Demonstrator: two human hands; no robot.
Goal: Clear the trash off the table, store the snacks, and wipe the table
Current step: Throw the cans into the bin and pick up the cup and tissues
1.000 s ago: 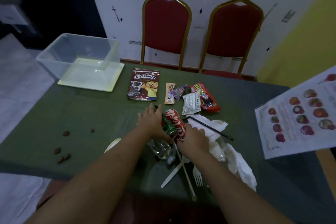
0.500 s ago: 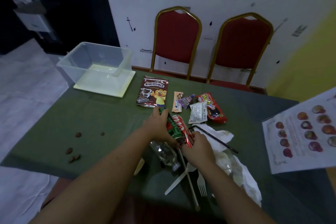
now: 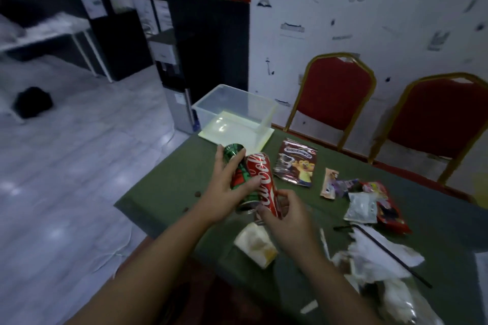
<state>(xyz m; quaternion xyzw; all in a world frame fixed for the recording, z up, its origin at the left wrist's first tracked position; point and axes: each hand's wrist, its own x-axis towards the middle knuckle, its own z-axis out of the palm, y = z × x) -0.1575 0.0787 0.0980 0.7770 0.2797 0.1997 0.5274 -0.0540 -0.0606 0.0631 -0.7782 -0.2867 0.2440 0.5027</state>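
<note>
cans are sitting lifted at the centre of the frame: the red cola can [image 3: 265, 182] and the green can [image 3: 237, 166] side by side, off the green table [image 3: 169, 192] where they were lying a second ago. the left hand [image 3: 224, 192] is wrapping round the green can, and the right hand [image 3: 287, 216] is pinching the red can's lower end. the view is swinging left toward the floor, so trash-clearing is likely starting with a carry-away. the snack packets [image 3: 295, 163] and clear bin [image 3: 235, 116] are waiting untouched, right of centre and above.
</note>
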